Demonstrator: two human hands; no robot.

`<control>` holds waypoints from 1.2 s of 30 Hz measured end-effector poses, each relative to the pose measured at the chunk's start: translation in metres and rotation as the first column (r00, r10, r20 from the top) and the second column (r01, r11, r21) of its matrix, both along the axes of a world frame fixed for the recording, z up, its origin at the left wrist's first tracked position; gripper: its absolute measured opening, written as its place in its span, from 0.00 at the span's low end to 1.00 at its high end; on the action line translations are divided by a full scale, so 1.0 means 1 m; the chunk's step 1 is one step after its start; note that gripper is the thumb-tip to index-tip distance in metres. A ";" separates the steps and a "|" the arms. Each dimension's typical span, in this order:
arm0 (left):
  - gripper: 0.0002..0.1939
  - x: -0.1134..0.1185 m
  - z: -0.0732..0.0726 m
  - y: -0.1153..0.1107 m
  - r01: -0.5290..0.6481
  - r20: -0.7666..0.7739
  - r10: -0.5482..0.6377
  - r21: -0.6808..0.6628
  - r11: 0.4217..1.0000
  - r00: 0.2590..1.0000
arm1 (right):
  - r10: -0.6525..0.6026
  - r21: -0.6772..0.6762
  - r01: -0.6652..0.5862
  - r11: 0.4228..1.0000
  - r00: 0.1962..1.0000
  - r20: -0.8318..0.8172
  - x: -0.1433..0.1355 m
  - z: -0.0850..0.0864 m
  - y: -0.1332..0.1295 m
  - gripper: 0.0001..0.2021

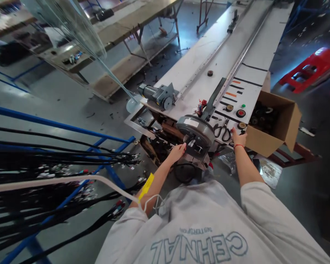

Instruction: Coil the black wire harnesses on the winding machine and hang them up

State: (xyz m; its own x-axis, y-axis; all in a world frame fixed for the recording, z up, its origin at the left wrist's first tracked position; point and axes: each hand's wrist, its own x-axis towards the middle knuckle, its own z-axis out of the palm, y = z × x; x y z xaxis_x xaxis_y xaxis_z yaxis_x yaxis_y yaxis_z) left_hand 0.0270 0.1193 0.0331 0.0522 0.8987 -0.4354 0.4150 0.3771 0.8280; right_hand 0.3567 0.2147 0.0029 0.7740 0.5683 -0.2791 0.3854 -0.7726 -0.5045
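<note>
My left hand (178,151) is at the near end of the bench, its fingers closed beside the hub of a grey round machine head (195,129). What those fingers pinch is too small to make out. At the bench's front right corner is my right hand (239,140), wearing a red wrist cord. Its fingers are curled and partly hidden, and I cannot see what they hold. Just left of it lie black-handled scissors (226,134); a tape roll (242,125) sits just beyond it. A red button (240,113) is farther back.
A long white bench (194,69) with metal rails stretches away. A motor unit (158,96) stands on its left side. An open cardboard box (272,126) is at right, a red stool (310,69) beyond. Black cables hang on a blue rack (71,126) at left.
</note>
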 end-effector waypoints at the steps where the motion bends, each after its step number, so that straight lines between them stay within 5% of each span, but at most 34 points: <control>1: 0.28 -0.003 0.003 -0.002 0.020 -0.018 -0.020 0.017 1.000 1.000 | -0.034 -0.015 0.035 0.999 0.999 0.015 0.000 -0.001 0.002 0.45; 7: 0.30 -0.018 0.013 -0.026 0.022 -0.005 -0.022 -0.003 1.000 1.000 | -0.047 -0.003 0.048 0.999 0.990 0.135 -0.003 -0.007 0.005 0.40; 15: 0.30 -0.019 0.005 -0.035 0.000 0.005 0.000 0.013 1.000 1.000 | -0.046 0.018 0.044 0.999 0.989 0.142 -0.003 -0.007 0.004 0.38; 32: 0.19 -0.006 0.004 -0.064 0.093 -0.238 -0.045 0.197 0.976 0.970 | -0.058 0.017 0.056 0.998 0.987 0.147 -0.004 -0.003 0.004 0.34; 36: 0.21 -0.011 -0.003 -0.081 0.079 -0.108 -0.063 0.153 0.985 0.992 | -0.040 0.015 0.038 0.999 0.990 0.139 -0.004 -0.002 0.004 0.36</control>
State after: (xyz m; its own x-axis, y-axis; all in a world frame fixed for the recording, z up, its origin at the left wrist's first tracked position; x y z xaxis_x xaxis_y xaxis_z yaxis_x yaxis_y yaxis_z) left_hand 0.0158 0.0379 0.0298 0.0807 0.9518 -0.2959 0.5220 0.2126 0.8260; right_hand 0.3530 0.2184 0.0006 0.8266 0.5394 -0.1603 0.4218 -0.7825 -0.4580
